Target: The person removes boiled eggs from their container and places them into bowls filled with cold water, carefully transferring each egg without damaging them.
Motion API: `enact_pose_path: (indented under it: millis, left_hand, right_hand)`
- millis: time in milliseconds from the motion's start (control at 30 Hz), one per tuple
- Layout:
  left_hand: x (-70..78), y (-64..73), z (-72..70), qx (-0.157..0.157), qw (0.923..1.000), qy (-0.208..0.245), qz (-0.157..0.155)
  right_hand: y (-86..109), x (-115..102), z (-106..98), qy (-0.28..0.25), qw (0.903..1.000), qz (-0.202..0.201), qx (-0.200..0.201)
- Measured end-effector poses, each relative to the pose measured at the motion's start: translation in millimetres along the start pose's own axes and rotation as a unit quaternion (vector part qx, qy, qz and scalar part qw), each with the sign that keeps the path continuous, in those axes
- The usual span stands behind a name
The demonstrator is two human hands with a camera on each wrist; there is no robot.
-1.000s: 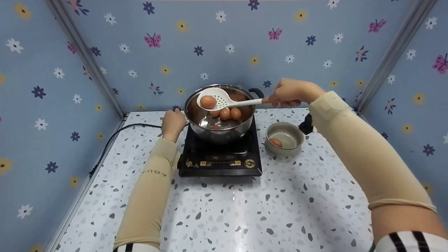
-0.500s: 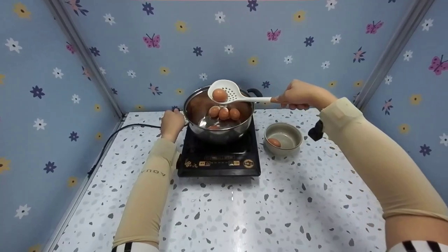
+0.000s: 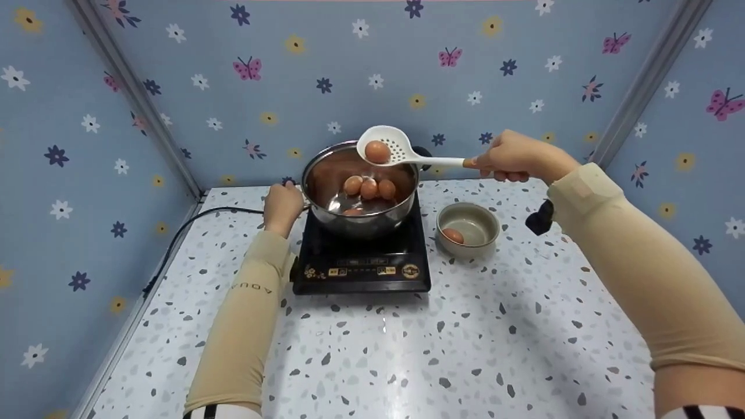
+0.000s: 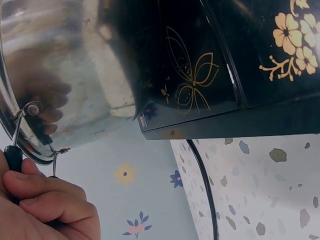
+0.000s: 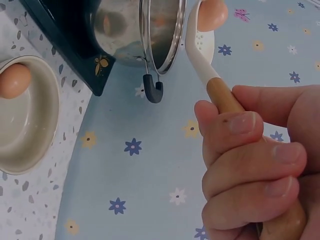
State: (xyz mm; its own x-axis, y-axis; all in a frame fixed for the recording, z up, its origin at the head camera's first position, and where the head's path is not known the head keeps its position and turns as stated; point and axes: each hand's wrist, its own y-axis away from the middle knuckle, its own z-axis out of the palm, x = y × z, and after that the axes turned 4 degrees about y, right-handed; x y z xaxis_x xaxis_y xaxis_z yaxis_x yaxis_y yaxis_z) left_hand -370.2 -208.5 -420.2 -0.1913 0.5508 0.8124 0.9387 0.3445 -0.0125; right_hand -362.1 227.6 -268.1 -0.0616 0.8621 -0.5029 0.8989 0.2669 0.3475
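Note:
My right hand [image 3: 515, 156] grips the wooden handle of a white slotted ladle [image 3: 433, 161], fingers wrapped round it in the right wrist view. One brown egg [image 3: 377, 152] lies in the ladle's bowl, held above the back right of the steel pot [image 3: 361, 224]. Several more brown eggs [image 3: 368, 188] sit inside the pot. At the pot's left side, my left hand [image 3: 283, 206] holds its black handle [image 4: 13, 159], as the left wrist view shows. A small beige bowl [image 3: 492, 224] with one egg [image 3: 453, 235] stands right of the pot.
Under the pot is a black induction cooker [image 3: 361, 285] on the speckled table [image 3: 361, 361]. Its black cord [image 3: 180, 247] runs off to the left. A flowered wall [image 3: 326, 35] rises close behind, with side walls left and right.
The ladle with its egg has risen and moved right, from over the pot's left part to above its back right rim. My left hand stays on the pot handle.

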Motion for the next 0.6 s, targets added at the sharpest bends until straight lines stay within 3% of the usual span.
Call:
enact_pose_path:
  millis: [600]
  left_hand:
    - [0.9,-0.6,0.7,-0.004,1.0,0.002,0.0]
  right_hand:
    - [18.4,27,-14,-0.002,0.9993,0.027,0.027]
